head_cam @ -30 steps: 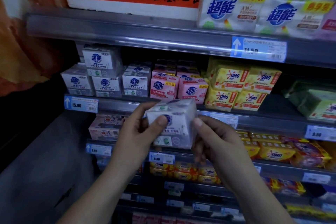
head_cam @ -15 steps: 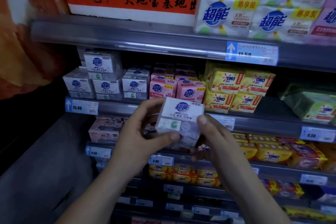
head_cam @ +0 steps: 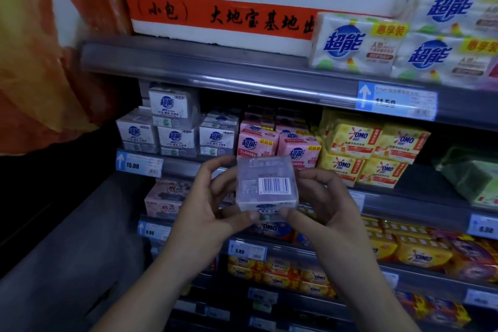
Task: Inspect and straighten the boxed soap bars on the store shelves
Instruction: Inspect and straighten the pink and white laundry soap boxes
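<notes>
A white soap box [head_cam: 266,186] is held in front of the shelves with its barcode face turned toward me. My left hand [head_cam: 207,210] grips its left side and bottom edge, thumb under the lower front. My right hand [head_cam: 323,205] holds its right side, thumb at the bottom edge. Behind it on the second shelf [head_cam: 188,167] stand more white soap boxes [head_cam: 175,129], stacked two high at the left, then pink soap boxes [head_cam: 280,145] and yellow OMO soap packs [head_cam: 369,151].
Large white soap packs [head_cam: 358,46] sit on the top shelf beside a white carton with a red band [head_cam: 221,16]. Green packs [head_cam: 474,178] lie at the right. Lower shelves hold pink boxes [head_cam: 167,197] and yellow-red OMO packs [head_cam: 420,253]. Price tags line the shelf edges.
Both hands have rotated the white soap box, so its barcode face now faces me instead of the logo face. The view has shifted closer and slightly left.
</notes>
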